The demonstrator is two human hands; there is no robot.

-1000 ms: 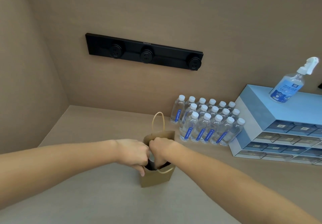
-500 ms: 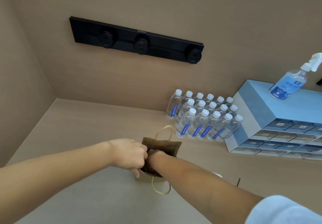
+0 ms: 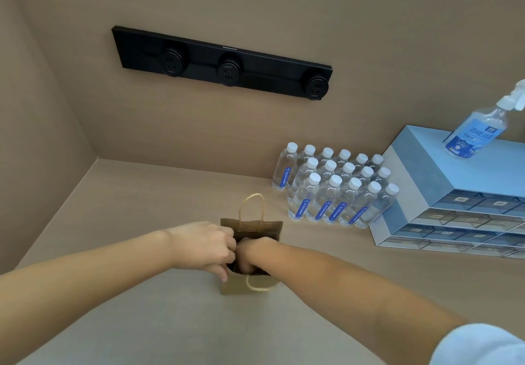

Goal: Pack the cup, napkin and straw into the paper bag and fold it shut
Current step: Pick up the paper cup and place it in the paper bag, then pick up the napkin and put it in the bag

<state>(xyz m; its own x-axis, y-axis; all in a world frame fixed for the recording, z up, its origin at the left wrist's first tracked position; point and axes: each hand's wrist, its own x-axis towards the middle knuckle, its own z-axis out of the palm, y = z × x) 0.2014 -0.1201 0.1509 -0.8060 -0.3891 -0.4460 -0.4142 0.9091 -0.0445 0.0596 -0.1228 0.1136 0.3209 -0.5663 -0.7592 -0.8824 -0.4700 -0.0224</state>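
Note:
A small brown paper bag [image 3: 250, 286] stands open on the beige table [image 3: 142, 208]. Its far handle [image 3: 251, 203] stands upright, while the near handle hangs down over the front wall. My left hand [image 3: 204, 247] pinches the bag's left rim. My right hand [image 3: 251, 254] reaches down inside the bag; its fingers and anything they hold are hidden by the bag walls. No cup, napkin or straw shows outside the bag.
Several small water bottles [image 3: 332, 191] stand in a block just right of and behind the bag. A blue drawer cabinet [image 3: 454, 194] with a spray bottle [image 3: 474, 132] on top sits at the right. A black socket strip [image 3: 224, 63] is on the back wall.
My right hand, which held something dark at the bag's mouth, has sunk deeper into the bag. The near handle has dropped over the front. My left hand has kept its grip.

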